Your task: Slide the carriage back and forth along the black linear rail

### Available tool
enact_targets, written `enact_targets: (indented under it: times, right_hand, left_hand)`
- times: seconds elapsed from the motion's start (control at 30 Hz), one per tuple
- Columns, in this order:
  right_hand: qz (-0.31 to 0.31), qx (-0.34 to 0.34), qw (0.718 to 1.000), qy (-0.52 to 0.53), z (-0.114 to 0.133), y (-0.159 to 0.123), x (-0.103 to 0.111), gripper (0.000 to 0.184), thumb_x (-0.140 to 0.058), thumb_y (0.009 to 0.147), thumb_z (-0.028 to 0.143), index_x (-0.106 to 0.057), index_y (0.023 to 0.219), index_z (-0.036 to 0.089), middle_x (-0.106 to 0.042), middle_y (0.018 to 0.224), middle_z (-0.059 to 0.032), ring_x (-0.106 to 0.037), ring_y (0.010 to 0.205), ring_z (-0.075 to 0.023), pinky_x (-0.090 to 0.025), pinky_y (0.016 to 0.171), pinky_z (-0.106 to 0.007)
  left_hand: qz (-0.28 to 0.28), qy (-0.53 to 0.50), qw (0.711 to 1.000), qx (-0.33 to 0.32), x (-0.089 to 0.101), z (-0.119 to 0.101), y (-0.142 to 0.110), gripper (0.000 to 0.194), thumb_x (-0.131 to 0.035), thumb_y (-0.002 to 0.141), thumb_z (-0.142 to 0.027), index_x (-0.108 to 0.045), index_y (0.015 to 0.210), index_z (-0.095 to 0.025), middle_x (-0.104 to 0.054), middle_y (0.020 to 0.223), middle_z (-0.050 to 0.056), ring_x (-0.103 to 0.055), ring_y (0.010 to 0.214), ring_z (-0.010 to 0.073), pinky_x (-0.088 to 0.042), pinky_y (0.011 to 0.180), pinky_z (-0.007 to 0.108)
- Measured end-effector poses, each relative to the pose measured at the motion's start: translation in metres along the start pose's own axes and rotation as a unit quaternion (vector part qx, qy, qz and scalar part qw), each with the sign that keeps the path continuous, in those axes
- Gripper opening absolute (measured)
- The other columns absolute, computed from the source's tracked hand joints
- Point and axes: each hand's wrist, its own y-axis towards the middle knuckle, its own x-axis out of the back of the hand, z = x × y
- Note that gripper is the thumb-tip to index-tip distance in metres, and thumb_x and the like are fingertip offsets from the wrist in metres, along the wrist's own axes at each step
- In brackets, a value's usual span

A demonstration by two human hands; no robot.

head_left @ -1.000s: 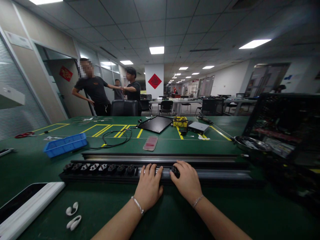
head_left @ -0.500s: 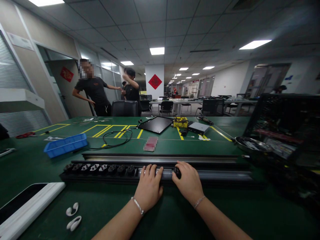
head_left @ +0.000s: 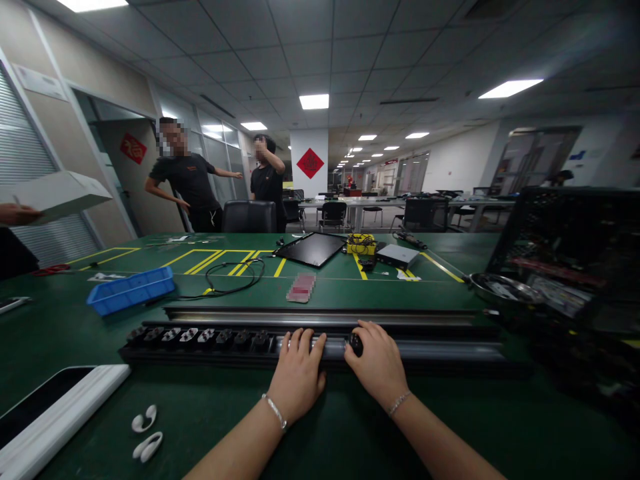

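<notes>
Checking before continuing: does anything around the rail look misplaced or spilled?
Two white earbuds lie loose on the green table, in front of the black rail: personal-looking items beside the work. No spill shows.

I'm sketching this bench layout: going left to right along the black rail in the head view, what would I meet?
Two dark modules, three light modules, three dark modules, left hand, right hand gripping a black piece, the rail's right-hand stretch.
</notes>
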Motion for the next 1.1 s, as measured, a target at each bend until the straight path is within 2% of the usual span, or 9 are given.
enact_targets:
  times: [0.3,0.63,0.9,1.1]
  right_hand:
    - [0.003,-0.005,1.000,0.000,-0.001,0.001,-0.002,0.028,-0.050,0.077,0.030,-0.066,0.096,0.017,-0.061,0.121,-0.0087,-0.047,0.118,-0.0251,-0.033,0.102,-0.039]
    - [-0.014,-0.012,1.000,-0.007,-0.017,0.001,0.003,0.025,-0.048,0.076,0.026,-0.064,0.091,0.016,-0.062,0.116,-0.0112,-0.052,0.113,-0.0226,-0.037,0.098,-0.036]
    - [-0.012,0.000,1.000,-0.010,-0.018,0.001,0.003,0.022,-0.049,0.080,0.031,-0.063,0.090,0.017,-0.062,0.116,-0.0108,-0.052,0.112,-0.0225,-0.038,0.096,-0.036]
    - [-0.011,-0.009,1.000,-0.017,-0.017,0.001,0.003,0.022,-0.048,0.080,0.028,-0.062,0.092,0.017,-0.061,0.117,-0.0105,-0.051,0.113,-0.0221,-0.038,0.096,-0.037]
  left_hand:
    - [0.001,-0.002,1.000,-0.001,0.001,0.000,0.000,0.059,-0.055,0.079,-0.034,-0.039,0.135,-0.025,-0.045,0.134,0.011,-0.037,0.126,0.0297,-0.023,0.108,0.051]
    - [0.003,-0.003,1.000,0.002,0.001,-0.001,0.000,0.060,-0.054,0.079,-0.035,-0.038,0.136,-0.025,-0.045,0.134,0.011,-0.036,0.126,0.0299,-0.022,0.109,0.051]
    - [0.010,-0.004,1.000,0.009,0.000,-0.001,0.001,0.060,-0.054,0.079,-0.034,-0.039,0.136,-0.025,-0.045,0.135,0.011,-0.036,0.127,0.0302,-0.023,0.109,0.052]
    - [0.003,-0.003,1.000,0.005,0.000,-0.001,0.001,0.060,-0.054,0.079,-0.034,-0.039,0.136,-0.025,-0.045,0.134,0.011,-0.037,0.126,0.0302,-0.023,0.109,0.051]
